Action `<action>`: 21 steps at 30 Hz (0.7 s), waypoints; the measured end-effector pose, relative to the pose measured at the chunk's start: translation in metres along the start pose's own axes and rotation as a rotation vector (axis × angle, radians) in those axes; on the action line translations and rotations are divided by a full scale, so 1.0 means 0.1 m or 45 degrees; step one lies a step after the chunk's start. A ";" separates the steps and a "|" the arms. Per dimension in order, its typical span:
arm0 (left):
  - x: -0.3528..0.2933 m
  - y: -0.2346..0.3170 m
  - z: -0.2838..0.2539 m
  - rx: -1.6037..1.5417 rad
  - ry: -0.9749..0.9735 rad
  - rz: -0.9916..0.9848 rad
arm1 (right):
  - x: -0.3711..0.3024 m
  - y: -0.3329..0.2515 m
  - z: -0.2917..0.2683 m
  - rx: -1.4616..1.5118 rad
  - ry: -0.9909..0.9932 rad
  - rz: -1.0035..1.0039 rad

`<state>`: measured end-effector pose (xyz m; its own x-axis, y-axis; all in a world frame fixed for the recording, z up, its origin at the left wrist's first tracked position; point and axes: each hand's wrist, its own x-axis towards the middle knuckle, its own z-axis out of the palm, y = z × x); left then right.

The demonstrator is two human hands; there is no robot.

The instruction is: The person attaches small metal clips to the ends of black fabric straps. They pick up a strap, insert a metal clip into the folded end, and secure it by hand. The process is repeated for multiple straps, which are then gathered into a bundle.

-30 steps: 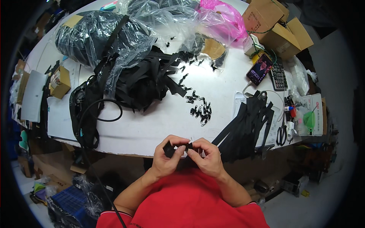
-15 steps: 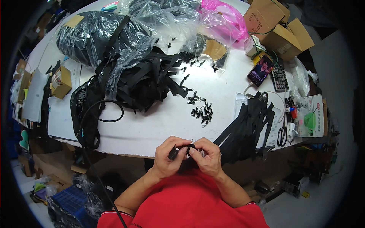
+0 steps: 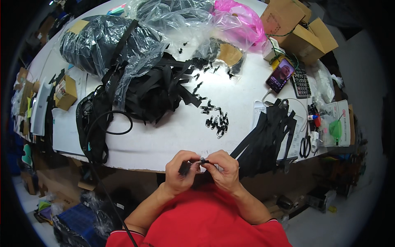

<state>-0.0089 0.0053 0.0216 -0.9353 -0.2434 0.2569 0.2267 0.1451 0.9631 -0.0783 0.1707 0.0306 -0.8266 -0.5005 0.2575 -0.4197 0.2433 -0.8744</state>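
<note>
Close to the table's front edge, my left hand (image 3: 177, 172) and my right hand (image 3: 224, 169) meet fingertip to fingertip. A short black zipper tape (image 3: 184, 168) is gripped in my left hand, its end sticking out beside the palm. Between both sets of fingertips sits a small zipper slider (image 3: 202, 159) with a shiny part, pinched mainly by my right thumb and forefinger; how it sits on the tape is hidden. Farther up the table lie several loose black zipper sliders (image 3: 217, 122). Right of my hands, a bundle of black zipper tapes (image 3: 269, 133) hangs over the edge.
A heap of black strips (image 3: 154, 92) lies left of centre, with a plastic-wrapped bundle (image 3: 88, 45) behind. A black cable (image 3: 98, 177) runs down the left. At right are a phone (image 3: 281, 76), a calculator (image 3: 301, 84), scissors (image 3: 305, 147) and a cardboard box (image 3: 306, 41).
My fingertips have shifted slightly, and the shiny slider now shows between them. The tape end in my left hand has turned a little. The picture on the phone differs.
</note>
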 end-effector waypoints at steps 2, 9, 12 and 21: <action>-0.05 -0.07 -0.01 -0.084 -0.005 -0.028 | 0.00 0.01 -0.03 -0.025 -0.015 -0.056; 0.05 0.04 -0.02 -0.130 -0.145 -0.093 | 0.05 -0.16 -0.14 0.301 -0.070 0.115; 0.01 0.02 -0.06 -0.610 -0.224 -0.602 | 0.01 -0.20 -0.14 0.294 -0.172 0.256; 0.11 0.00 -0.04 -1.367 -0.201 -1.068 | -0.03 -0.04 -0.76 -0.139 0.050 0.609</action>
<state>-0.0186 -0.0014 0.0244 -0.8992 0.2320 -0.3710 -0.3879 -0.8149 0.4306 -0.1025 0.2349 0.0647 -0.9489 -0.2801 -0.1453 -0.0246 0.5249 -0.8508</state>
